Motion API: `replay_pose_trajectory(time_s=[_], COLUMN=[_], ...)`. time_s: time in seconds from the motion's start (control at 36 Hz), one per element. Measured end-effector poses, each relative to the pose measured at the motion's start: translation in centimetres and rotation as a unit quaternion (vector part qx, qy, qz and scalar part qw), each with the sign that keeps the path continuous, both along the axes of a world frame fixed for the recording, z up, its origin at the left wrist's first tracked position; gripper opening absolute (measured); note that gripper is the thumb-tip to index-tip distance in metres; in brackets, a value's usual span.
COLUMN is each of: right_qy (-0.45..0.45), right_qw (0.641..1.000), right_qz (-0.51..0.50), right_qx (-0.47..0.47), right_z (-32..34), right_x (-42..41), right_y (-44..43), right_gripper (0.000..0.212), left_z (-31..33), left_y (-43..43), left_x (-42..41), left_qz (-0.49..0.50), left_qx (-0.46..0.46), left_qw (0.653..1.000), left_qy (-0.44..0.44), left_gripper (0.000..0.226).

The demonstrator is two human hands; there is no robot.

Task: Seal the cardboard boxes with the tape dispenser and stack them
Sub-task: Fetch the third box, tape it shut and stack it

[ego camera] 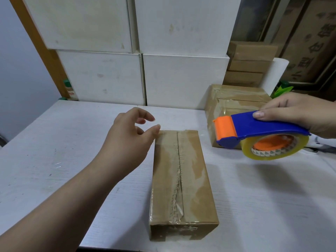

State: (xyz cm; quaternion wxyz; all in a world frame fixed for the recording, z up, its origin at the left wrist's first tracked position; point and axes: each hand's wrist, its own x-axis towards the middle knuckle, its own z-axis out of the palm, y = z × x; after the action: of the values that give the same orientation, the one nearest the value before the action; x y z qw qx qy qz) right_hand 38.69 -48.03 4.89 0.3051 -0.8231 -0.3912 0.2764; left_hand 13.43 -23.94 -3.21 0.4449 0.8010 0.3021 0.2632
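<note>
Right of box [190, 179] — tape dispenser [258, 128] held aloft in right grip [298, 111].

A scuffed white table [54, 142] fills the lower view. White boxes [181, 79] stand stacked at twelve o'clock. At ten o'clock, a green-capped bottle [70, 90] stands beside a brown wooden post [41, 46]. Printed cartons [312, 42] stand at two o'clock.

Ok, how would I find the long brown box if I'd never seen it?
Start at the white table before the stacked white cartons. In its middle lies the long cardboard box, its far corner by the left hand. Unlike the squarer taped box at the back right, it has a jagged dark seam running down its top.
</note>
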Motion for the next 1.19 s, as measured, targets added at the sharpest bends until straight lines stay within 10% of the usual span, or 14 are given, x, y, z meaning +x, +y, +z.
replay_pose_trajectory(time_s=[0.22, 0.47, 0.78, 1.19], right_qy=[0.01, 0.071, 0.002, -0.253], right_qw=[1.0, 0.997, 0.997, 0.953], right_qz=[-0.007, -0.007, -0.001, 0.001], right_qx=[-0.004, -0.024, -0.08, -0.168], right_z=[-0.8, -4.3, -1.7, 3.5], right_x=[0.2, -1.2, -1.6, -6.5], right_y=[0.4, 1.4, 3.2, 5.8], right_gripper=[0.096, 0.091, 0.088, 0.05], left_z=[-0.6, -3.0, -2.8, -2.1], left_y=[0.5, -0.2, -2.6, -3.7], left_x=[0.2, 0.5, 1.1, 1.0], left_qz=[0.004, -0.057, -0.029, 0.014], left_qx=[-0.028, -0.428, -0.473, -0.349], left_qw=[1.0, 0.89, 0.871, 0.93], left_qy=[0.001, -0.147, -0.125, -0.117], left_gripper=[0.007, 0.026, 0.021, 0.022])
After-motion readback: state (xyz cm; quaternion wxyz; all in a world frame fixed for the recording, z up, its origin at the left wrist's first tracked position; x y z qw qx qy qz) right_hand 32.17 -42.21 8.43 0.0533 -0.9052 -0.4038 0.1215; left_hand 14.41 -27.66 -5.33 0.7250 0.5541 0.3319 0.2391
